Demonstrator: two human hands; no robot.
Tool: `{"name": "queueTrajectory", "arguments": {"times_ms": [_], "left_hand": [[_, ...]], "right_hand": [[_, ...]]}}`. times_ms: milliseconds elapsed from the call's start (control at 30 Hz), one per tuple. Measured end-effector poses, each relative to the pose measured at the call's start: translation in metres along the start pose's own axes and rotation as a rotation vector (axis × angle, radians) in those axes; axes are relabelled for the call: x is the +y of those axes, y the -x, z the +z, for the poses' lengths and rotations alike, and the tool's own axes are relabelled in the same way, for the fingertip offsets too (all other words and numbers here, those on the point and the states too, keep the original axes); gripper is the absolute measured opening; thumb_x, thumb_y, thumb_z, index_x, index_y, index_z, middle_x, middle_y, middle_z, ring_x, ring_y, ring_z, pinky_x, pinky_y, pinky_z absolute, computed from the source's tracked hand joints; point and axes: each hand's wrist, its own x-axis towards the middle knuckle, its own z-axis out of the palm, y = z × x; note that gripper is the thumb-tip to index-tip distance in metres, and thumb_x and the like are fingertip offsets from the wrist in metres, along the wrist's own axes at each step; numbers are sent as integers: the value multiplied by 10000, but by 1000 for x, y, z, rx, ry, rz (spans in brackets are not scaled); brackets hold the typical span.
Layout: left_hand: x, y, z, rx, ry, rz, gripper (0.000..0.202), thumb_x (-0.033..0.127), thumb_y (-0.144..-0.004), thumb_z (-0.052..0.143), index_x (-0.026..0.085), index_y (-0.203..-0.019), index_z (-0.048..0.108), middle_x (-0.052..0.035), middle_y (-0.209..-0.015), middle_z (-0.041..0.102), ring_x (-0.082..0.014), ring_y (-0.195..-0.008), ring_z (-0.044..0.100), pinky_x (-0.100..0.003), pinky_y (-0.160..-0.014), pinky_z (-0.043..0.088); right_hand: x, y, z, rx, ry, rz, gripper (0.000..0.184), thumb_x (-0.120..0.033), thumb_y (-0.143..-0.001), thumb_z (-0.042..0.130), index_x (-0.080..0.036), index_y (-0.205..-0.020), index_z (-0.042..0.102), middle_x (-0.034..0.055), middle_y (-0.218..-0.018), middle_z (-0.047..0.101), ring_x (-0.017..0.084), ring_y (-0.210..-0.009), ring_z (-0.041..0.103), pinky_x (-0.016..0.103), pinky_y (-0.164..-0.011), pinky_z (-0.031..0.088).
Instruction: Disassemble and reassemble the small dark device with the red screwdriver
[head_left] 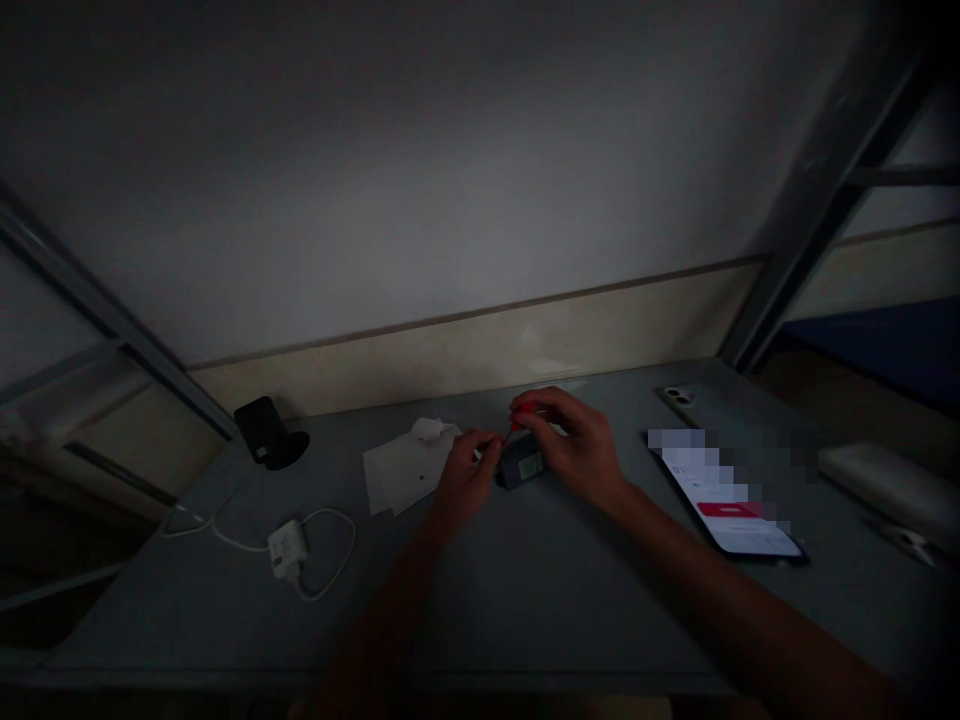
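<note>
A small screwdriver with a red handle (523,409) is pinched between the thumb and fingers of my right hand (574,440), its thin shaft slanting down to the left. My left hand (471,465) is closed in a pinch by the tip of that shaft. What its fingertips hold, if anything, is too small and dark to make out. Under and between both hands sits a dark grey box-shaped device (521,466) with a pale label on its near side. Its upper part is partly hidden by my fingers.
White paper sheets (401,472) with a crumpled white piece (427,430) lie left of my hands. Further left are a white charger (288,548) with its cable and a black stand-like object (270,435). A lit tablet (735,510) and a phone (679,396) lie right. A wall rises behind.
</note>
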Motion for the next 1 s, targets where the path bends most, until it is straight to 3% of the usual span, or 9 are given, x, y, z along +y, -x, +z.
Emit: {"name": "queueTrajectory", "arguments": {"times_ms": [267, 467, 767, 1000], "left_hand": [[8, -1, -12, -94, -45, 59, 171, 306, -914, 620, 183, -870, 730, -55, -929, 655, -211, -976, 580, -346, -913, 415], [6, -3, -18, -183, 24, 66, 169, 307, -913, 625, 184, -878, 736, -48, -931, 633, -176, -887, 590, -292, -770, 440], [-3, -4, -16, -193, 192, 39, 219, 373, -910, 649, 171, -894, 728, -63, -998, 617, -169, -916, 619, -281, -788, 500], [-10, -5, -15, -197, 192, 93, 199, 349, -914, 649, 169, -897, 734, -68, -993, 627, -175, -927, 620, -297, -830, 497]], "right_hand": [[-4, -1, 0, -19, 19, 7, 114, -228, -907, 650, -225, -1007, 705, 27, -915, 728, 141, -717, 686, 299, -700, 592], [-2, 2, 2, -24, 21, 11, 126, -232, -912, 649, -226, -1022, 710, 24, -919, 727, 139, -702, 686, 294, -673, 592], [-2, 5, 3, -40, 87, -82, 119, -219, -932, 626, -231, -1016, 709, 28, -942, 728, 151, -770, 689, 306, -721, 599], [-1, 7, 4, -69, 110, -82, 135, -229, -937, 617, -248, -1029, 713, 30, -971, 738, 165, -795, 696, 331, -738, 601]]}}
